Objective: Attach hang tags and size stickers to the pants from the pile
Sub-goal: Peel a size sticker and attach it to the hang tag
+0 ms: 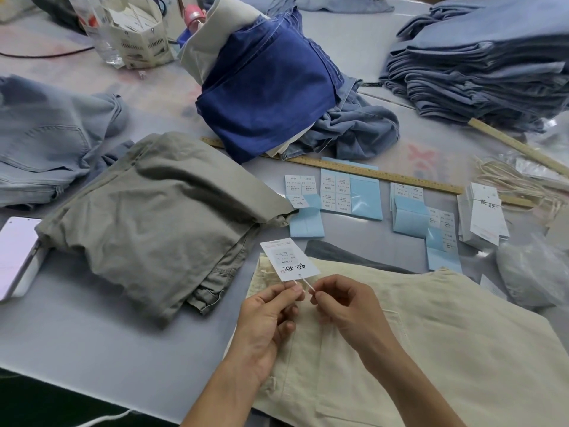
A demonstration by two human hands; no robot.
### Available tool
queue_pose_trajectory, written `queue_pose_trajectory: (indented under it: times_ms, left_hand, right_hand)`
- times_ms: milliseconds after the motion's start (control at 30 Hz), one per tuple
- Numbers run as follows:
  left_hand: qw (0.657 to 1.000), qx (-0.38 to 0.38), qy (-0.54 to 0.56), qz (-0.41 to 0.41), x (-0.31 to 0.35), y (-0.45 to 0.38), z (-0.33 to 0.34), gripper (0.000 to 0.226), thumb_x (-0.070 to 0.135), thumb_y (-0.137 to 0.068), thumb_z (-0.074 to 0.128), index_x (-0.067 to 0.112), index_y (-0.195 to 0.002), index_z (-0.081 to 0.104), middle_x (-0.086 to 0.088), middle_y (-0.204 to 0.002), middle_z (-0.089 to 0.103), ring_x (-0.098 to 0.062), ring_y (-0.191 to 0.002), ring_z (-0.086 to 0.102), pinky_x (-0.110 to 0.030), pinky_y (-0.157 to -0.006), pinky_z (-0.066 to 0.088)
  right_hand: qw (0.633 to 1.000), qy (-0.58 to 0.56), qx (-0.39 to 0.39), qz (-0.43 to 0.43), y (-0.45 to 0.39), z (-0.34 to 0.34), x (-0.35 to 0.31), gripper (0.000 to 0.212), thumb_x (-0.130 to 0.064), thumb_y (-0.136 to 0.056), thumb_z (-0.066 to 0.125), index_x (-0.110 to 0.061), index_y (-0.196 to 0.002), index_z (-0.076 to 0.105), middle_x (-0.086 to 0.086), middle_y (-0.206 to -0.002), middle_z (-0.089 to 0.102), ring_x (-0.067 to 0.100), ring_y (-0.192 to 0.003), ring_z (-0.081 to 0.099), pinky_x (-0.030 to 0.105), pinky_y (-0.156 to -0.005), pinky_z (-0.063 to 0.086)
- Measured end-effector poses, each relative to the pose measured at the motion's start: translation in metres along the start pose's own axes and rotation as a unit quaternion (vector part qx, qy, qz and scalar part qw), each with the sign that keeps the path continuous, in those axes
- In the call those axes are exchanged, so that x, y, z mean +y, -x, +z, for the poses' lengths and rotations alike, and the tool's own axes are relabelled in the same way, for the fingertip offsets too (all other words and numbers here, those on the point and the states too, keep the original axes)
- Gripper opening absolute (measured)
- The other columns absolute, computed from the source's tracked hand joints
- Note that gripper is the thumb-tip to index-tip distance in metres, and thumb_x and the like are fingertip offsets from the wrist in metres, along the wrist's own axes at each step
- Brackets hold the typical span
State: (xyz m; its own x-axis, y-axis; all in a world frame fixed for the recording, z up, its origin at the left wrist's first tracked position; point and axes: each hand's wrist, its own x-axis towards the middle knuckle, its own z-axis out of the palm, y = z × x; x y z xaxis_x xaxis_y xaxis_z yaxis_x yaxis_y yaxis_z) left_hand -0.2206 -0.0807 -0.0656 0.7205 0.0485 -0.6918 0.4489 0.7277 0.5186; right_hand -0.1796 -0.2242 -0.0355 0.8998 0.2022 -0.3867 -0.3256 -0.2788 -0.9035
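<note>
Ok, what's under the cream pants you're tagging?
A dark grey garment pokes out from beneath the cream pants at their far edge, lying on the table. How far it extends underneath, or whether anything else lies there, is covered.

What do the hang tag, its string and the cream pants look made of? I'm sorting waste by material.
Hang tag: stiff white card, matte, printed; it stays flat while held up. String: thin pale cord, probably cotton or similar, pinched by left hand and right hand. Cream pants: woven cloth, likely cotton twill, matte, softly creased.
</note>
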Motion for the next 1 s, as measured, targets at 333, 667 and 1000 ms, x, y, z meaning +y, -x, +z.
queue_pose_trajectory:
  times_ms: [333, 667, 1000]
  left_hand:
    - [1.0, -0.003, -0.007, 0.029, -0.005, -0.002, 0.002, 0.034, 0.024, -0.054, 0.091, 0.013, -0.085, 0.083, -0.003, -0.074, 0.066, -0.007, -0.051, 0.049, -0.017, -0.039, 0.033]
    - [0.998, 0.012, -0.027, 0.052, -0.01, -0.004, 0.001, 0.029, 0.024, -0.06, 0.089, 0.012, -0.086, 0.082, -0.003, -0.071, 0.065, -0.007, -0.052, 0.048, -0.019, -0.038, 0.033]
    - [0.995, 0.004, -0.076, 0.069, -0.013, -0.005, 0.0, 0.024, 0.025, -0.065, 0.085, 0.011, -0.085, 0.081, -0.007, -0.075, 0.067, -0.007, -0.053, 0.048, -0.02, -0.037, 0.033]
  right_hand:
    - [0.998, -0.053, 0.012, -0.018, 0.004, -0.002, 0.01, 0.017, 0.002, -0.085, 0.077, -0.014, -0.092, 0.079, 0.009, -0.088, 0.078, 0.026, -0.081, 0.076, 0.03, -0.079, 0.061]
    - [0.994, -0.1, 0.006, -0.033, 0.007, 0.001, 0.013, 0.019, 0.005, -0.087, 0.073, -0.012, -0.091, 0.079, 0.013, -0.09, 0.076, 0.027, -0.082, 0.075, 0.027, -0.075, 0.059]
    - [0.995, -0.083, -0.007, -0.05, 0.006, 0.001, 0.016, 0.025, 0.003, -0.087, 0.074, -0.021, -0.092, 0.08, 0.009, -0.092, 0.078, 0.025, -0.087, 0.075, 0.03, -0.08, 0.06]
